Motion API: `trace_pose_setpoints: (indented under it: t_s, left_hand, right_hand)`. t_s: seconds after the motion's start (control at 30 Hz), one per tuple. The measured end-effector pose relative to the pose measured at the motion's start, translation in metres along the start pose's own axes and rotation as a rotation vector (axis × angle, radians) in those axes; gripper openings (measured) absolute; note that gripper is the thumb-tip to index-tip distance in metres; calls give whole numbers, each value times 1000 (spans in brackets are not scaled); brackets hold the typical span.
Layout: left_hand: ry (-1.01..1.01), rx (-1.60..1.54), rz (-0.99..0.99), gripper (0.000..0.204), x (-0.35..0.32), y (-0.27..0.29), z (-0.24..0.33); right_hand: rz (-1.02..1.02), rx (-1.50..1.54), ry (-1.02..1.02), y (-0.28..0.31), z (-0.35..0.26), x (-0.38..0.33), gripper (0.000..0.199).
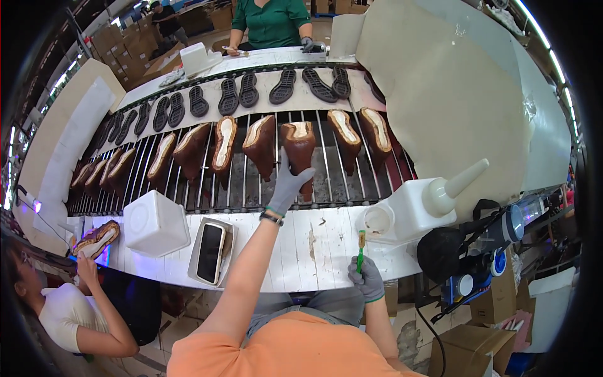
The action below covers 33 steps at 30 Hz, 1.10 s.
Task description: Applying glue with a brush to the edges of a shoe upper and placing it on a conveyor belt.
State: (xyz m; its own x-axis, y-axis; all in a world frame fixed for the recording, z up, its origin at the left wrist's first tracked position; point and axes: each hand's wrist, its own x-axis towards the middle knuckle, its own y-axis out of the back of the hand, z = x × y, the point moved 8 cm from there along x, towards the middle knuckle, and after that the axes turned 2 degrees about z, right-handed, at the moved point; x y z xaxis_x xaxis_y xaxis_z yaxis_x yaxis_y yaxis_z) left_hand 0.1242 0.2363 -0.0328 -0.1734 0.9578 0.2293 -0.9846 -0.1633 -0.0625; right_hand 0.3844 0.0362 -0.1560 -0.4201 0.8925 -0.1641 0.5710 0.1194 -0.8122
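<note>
My left hand [290, 183], in a grey glove, is stretched out over the conveyor. Its thumb and fingers are spread around a brown boot upper [299, 141], which stands sole side up with its pale underside on top. In my right hand [369, 281], also gloved in grey, is a small brush [360, 251] with a green handle, bristles pointing up, near the table's front edge. Just beyond the brush stands a whitish round cup [379, 220]. More brown uppers [224, 143] rest sole side up on the metal rollers, and black outsoles [228, 97] line the far belt.
A white bottle with a long nozzle [433, 198] stands right of the cup. Left of my arm are a white box [156, 223] and a phone [210, 251] in a tray. One co-worker [270, 25] sits opposite; another [81, 308] holds an upper at left. Tall panels [440, 94] flank the conveyor.
</note>
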Motion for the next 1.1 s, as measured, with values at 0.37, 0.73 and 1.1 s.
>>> trace_pose_setpoints:
  t_s: [0.37,0.73,1.1]
  left_hand:
    - [243,967,29,78,9,-6,-106]
    - [143,881,54,59,-28,51,-105]
    - [0,82,42,34,-86,57,-16]
  right_hand:
    - [48,-93,47,-11,1,0,22]
    - [543,3,271,-6,-3,15,20]
    - [-195,-696,-483,-145,86,4,35]
